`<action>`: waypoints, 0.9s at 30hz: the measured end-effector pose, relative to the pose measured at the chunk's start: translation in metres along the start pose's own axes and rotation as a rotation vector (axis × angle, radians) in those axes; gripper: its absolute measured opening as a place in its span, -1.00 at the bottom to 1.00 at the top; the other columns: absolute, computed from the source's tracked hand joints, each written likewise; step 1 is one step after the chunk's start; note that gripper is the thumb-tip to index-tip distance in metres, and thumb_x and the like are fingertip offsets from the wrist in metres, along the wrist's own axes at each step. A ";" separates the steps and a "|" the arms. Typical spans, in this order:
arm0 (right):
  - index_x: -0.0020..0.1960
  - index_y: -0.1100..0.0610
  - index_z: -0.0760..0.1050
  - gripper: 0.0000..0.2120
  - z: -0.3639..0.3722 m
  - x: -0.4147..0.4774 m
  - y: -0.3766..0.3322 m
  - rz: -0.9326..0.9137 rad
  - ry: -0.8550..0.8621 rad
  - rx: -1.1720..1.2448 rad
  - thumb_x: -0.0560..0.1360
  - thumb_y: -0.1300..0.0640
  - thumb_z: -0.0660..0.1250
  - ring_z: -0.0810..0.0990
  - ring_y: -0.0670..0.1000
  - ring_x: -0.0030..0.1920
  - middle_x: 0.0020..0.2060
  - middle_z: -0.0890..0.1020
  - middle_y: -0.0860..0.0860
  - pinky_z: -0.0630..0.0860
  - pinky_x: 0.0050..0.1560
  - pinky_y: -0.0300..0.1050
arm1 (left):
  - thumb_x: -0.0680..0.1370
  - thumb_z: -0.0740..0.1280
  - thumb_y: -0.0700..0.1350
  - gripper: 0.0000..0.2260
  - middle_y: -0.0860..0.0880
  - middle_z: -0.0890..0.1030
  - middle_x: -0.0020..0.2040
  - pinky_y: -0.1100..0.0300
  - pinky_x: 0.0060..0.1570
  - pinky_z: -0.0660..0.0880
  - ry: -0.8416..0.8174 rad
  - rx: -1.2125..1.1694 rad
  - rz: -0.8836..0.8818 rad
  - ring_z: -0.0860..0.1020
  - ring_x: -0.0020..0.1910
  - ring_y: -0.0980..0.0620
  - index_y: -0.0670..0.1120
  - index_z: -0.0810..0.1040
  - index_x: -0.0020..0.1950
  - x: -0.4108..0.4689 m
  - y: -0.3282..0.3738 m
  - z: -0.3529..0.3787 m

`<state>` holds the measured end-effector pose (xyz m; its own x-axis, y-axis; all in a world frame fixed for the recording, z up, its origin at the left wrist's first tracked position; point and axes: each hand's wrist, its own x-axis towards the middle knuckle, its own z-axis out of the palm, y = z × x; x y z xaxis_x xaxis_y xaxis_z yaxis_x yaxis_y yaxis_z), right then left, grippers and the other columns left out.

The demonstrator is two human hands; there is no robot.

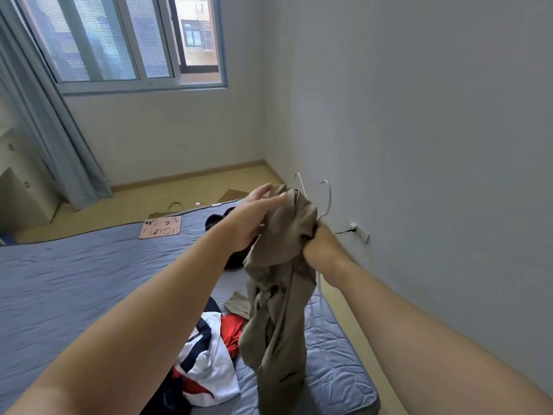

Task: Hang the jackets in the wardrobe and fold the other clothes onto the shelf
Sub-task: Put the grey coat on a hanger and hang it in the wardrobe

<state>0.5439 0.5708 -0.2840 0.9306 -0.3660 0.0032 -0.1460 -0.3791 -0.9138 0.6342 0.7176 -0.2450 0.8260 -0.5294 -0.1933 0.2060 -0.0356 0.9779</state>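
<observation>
Both bare forearms reach in from bottom edge twd frame centre. Left hand (254, 217), centre frame: fingers straight and relaxed, tips resting on top of olive-brown cloth garment (278, 295); not gripping. Right hand (321, 250), just right of centre: fist closed round bunched upper part of same garment, plus white wire hangers (327, 199), whose two hooks stick up above the fist and one wire runs below it. Garment hangs crumpled from the fist, held up clear of the bedding, lower end dropping to bottom edge of frame. Type of garment: cannot tell.

Blue quilted mattress (74, 280) spans left and lower centre. On it, lower centre: white, navy and red garment (206, 363), heaped; red cloth item (233, 330) touching its right side; khaki folded piece (238, 304) just above, partly behind hanging garment. Black clothing (220, 220) lies further back, partly hidden by left wrist. Pink flat board w/ dark drawings (160, 230) at mattress far edge, centre left.

Upper left: sliding window w/ grey frame (134, 40), one pane open; blue-grey curtain (59, 145) at left. White wall socket w/ plug (359, 232) on right wall, near right hand.
</observation>
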 end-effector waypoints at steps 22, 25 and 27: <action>0.06 0.23 0.31 -0.85 -0.022 0.003 0.024 0.118 0.252 -0.481 0.52 0.34 0.22 0.59 0.24 0.01 0.06 0.57 0.23 0.53 -0.14 0.02 | 0.34 0.17 -0.13 -0.65 0.37 0.63 -0.18 0.28 -0.13 0.49 0.371 0.608 0.466 0.58 -0.09 0.32 0.27 0.63 -0.14 0.005 0.016 0.008; 0.08 0.26 0.32 -0.79 -0.028 0.006 0.021 0.158 0.292 -0.450 0.48 0.34 0.27 0.56 0.27 0.05 0.11 0.53 0.26 0.51 -0.11 0.01 | 0.40 0.20 -0.09 -0.68 0.32 0.64 -0.17 0.13 -0.05 0.55 0.406 0.711 0.443 0.60 -0.06 0.16 0.23 0.64 -0.01 0.003 0.014 -0.003; 0.04 0.24 0.28 -0.80 -0.035 0.010 0.018 0.176 0.299 -0.458 0.46 0.36 0.23 0.56 0.28 -0.02 0.04 0.54 0.26 0.48 -0.13 -0.01 | 0.44 0.22 -0.09 -0.70 0.17 0.68 -0.08 0.03 -0.01 0.58 0.427 0.821 0.423 0.60 -0.01 -0.01 0.17 0.64 0.06 0.001 0.010 -0.011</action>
<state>0.5387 0.5308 -0.2862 0.7534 -0.6562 0.0432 -0.4825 -0.5961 -0.6418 0.6433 0.7263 -0.2364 0.8989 -0.2926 0.3262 -0.4378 -0.5711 0.6943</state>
